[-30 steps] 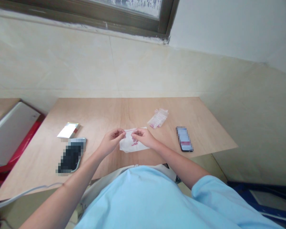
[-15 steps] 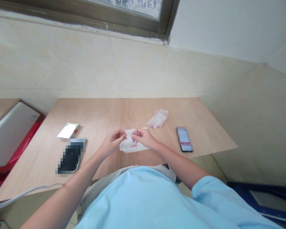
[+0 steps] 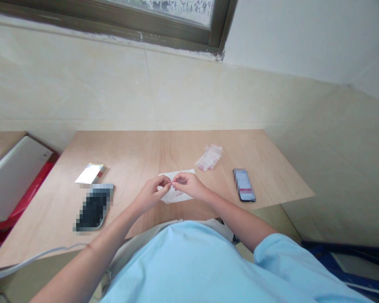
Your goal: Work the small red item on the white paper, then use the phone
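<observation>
My left hand (image 3: 151, 191) and my right hand (image 3: 191, 185) meet fingertip to fingertip above a white sheet (image 3: 173, 198), which looks like tissue or thin paper. Thumb and forefinger of my right hand pinch a thin, pinkish strand (image 3: 180, 181). The left fingers are closed in a pinch at its end; whatever sits between them is too small to make out. Small pink pieces (image 3: 178, 194), perhaps beads, lie on the sheet, partly hidden by my right hand.
Clear plastic bags (image 3: 209, 158) with some pink pieces lie beyond my right hand. One phone (image 3: 244, 185) rests at the right, another (image 3: 94, 208) by my left forearm. Behind that one is a small white and gold packet (image 3: 90, 173). A pale cable (image 3: 34, 255) crosses the front left edge.
My hands have come together; the short gap with the thin strand between them has closed. The left fingertips moved slightly right and down, and the right hand now covers more of the pink pieces.
</observation>
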`<action>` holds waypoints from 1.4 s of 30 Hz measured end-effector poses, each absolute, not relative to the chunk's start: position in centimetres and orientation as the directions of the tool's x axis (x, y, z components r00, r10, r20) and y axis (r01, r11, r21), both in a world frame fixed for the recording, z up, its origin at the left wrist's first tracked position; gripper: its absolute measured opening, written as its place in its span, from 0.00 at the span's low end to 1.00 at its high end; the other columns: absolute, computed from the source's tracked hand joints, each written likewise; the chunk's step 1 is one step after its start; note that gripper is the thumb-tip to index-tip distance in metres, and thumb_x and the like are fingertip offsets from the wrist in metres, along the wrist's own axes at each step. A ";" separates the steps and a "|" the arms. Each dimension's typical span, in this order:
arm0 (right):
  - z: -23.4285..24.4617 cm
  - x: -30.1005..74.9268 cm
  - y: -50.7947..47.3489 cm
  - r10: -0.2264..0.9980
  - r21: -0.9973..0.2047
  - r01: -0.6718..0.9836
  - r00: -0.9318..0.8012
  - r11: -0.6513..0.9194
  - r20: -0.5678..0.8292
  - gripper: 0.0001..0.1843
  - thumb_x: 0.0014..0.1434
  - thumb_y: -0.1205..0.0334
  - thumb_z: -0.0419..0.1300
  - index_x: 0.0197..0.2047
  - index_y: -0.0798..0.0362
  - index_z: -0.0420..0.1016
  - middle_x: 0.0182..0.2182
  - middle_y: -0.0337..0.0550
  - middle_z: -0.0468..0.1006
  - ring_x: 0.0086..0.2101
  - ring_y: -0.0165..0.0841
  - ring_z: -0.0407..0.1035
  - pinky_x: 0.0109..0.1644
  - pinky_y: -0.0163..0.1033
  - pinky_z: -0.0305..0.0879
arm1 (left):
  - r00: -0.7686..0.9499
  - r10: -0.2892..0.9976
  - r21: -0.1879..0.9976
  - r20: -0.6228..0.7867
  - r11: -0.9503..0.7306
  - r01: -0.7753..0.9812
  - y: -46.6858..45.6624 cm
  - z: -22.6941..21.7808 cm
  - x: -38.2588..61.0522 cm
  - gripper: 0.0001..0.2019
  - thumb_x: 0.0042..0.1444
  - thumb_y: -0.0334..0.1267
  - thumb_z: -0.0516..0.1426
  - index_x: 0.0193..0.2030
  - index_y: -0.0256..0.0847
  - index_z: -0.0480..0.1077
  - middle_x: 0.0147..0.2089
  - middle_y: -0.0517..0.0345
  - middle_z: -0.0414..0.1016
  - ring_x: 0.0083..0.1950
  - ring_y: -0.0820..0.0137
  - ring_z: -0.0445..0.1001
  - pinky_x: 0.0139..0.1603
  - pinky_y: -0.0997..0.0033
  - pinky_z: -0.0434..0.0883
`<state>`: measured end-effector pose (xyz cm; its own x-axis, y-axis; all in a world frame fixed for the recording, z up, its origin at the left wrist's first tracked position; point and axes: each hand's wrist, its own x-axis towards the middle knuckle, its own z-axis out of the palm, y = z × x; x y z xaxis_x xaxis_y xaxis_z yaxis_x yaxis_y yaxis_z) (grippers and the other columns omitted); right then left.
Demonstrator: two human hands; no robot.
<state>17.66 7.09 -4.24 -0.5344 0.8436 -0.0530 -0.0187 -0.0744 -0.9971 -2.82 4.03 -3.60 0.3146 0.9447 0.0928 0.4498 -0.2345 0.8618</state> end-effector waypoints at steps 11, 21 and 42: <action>-4.6 17.6 7.0 0.837 -0.995 -0.021 -0.542 -0.096 -0.070 0.16 0.55 0.50 0.67 0.39 0.55 0.76 0.32 0.39 0.76 0.32 0.31 0.73 0.31 0.34 0.74 | 0.330 0.937 0.841 0.111 -0.266 0.471 3.9 -3.2 -2.6 0.11 0.66 0.43 0.54 0.37 0.39 0.71 0.33 0.60 0.75 0.35 0.71 0.71 0.35 0.74 0.65; -4.6 17.6 7.1 0.846 -0.998 -0.009 -0.532 -0.059 -0.045 0.15 0.55 0.51 0.67 0.37 0.55 0.76 0.30 0.39 0.76 0.30 0.30 0.72 0.29 0.32 0.73 | 0.338 0.932 0.821 0.127 -0.290 0.492 3.9 -3.0 -2.4 0.10 0.66 0.42 0.53 0.36 0.39 0.71 0.34 0.59 0.75 0.36 0.70 0.72 0.37 0.73 0.66; -4.2 17.9 7.4 0.835 -0.996 0.076 -0.551 0.053 0.002 0.15 0.57 0.50 0.64 0.36 0.56 0.77 0.31 0.40 0.77 0.31 0.30 0.72 0.32 0.34 0.75 | 0.420 0.899 0.756 0.126 -0.361 0.546 4.2 -2.5 -3.4 0.11 0.66 0.41 0.51 0.36 0.40 0.71 0.34 0.58 0.75 0.35 0.69 0.72 0.36 0.74 0.66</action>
